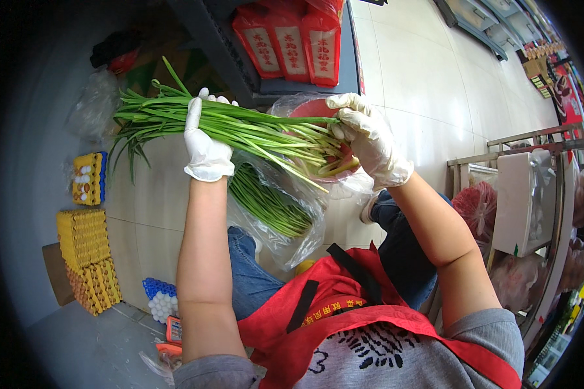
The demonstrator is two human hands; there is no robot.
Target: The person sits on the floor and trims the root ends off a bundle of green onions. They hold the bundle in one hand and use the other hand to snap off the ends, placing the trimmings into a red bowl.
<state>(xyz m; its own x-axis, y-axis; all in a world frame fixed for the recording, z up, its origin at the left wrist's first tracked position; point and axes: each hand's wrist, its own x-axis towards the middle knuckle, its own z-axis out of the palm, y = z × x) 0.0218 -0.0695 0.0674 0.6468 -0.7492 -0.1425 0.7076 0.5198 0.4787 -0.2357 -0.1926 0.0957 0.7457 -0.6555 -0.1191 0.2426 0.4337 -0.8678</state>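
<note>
Both of my hands wear thin whitish gloves. A bundle of green garlic chives (pixel 243 121) lies across my left hand (pixel 207 138), whose thumb rests over the stalks. At the pale stem ends, my right hand (pixel 367 136) has its fingers curled and pinches a stalk at its end. Beneath those ends stands a pink basin (pixel 316 108) lined with clear plastic, partly hidden by the stalks. More green stalks (pixel 270 202) lie in an open clear plastic bag (pixel 316 214) below the bundle, between the basin and my knees.
Red rice packages (pixel 292 48) stand on a dark shelf ahead. Yellow egg trays (pixel 82 238) are stacked at the left, with a blue tray of white eggs (pixel 163 304) nearer. At the right, a metal rack (pixel 525 146) holds a white foam box (pixel 516 204) and bagged goods.
</note>
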